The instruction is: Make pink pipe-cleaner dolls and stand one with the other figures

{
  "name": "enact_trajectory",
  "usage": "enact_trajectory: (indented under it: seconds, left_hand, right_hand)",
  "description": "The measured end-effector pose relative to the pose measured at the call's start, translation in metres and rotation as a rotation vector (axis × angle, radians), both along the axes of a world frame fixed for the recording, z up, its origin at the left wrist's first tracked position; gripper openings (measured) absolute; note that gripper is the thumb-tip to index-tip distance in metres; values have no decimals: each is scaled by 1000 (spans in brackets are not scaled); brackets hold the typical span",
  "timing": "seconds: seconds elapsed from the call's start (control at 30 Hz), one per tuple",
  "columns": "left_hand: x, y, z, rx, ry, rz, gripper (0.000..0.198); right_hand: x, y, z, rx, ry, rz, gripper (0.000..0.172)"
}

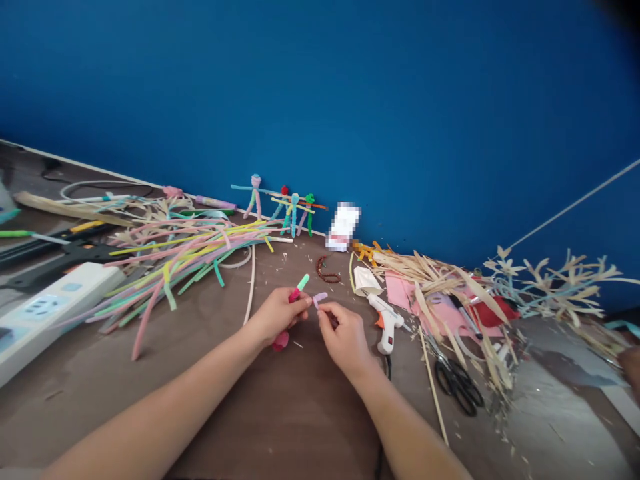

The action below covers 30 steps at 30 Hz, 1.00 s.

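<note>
My left hand (278, 313) is closed round a small pipe-cleaner piece (299, 289) with a red body and a mint-green tip; a red end pokes out below the palm. My right hand (344, 337) pinches a short lilac pipe cleaner (320, 298) between thumb and fingers. The two pieces nearly meet between my hands, above the brown table (280, 413). Several finished pipe-cleaner figures (287, 208) stand against the blue wall behind.
A heap of coloured pipe cleaners (185, 257) lies at left beside a white power strip (45, 310). A white glue gun (386, 320), black scissors (457, 383), a brown bead string (326, 270) and dried straw strips (450, 280) lie at right.
</note>
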<state>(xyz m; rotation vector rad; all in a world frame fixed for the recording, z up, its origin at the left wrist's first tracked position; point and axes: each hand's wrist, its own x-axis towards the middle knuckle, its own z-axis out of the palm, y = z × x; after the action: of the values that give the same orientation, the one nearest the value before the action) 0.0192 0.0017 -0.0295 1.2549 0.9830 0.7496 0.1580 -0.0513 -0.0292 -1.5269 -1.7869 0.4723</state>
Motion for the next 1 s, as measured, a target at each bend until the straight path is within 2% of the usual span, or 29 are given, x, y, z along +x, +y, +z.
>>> enact_trajectory:
  seconds: [0.17,0.3,0.37,0.43,0.6,0.77,0.93,1.0]
  left_hand:
    - [-6,4,2,-161,-189,-135,25]
    - [-14,6,4,-207,-187,-318,24]
    - [-17,5,6,-197,-142,-411,23]
    - [-18,3,8,-172,-89,-464,21]
    - [-16,0,15,-43,114,-458,15]
    - [-17,1,14,73,324,-442,17]
    - [-17,0,9,191,427,-569,16]
    - [-16,-1,8,268,479,-570,16]
  right_hand:
    - [4,11,-9,-250,343,25,18]
    - [16,16,-8,-466,477,245,20]
    - [21,16,-5,-514,475,335,18]
    - [25,16,-2,-530,452,366,15]
    - [27,18,-1,-492,319,274,13]
    - [28,22,-10,-417,252,211,11]
    - [32,20,-8,-606,218,317,16]
    - [29,17,-5,-572,145,321,14]
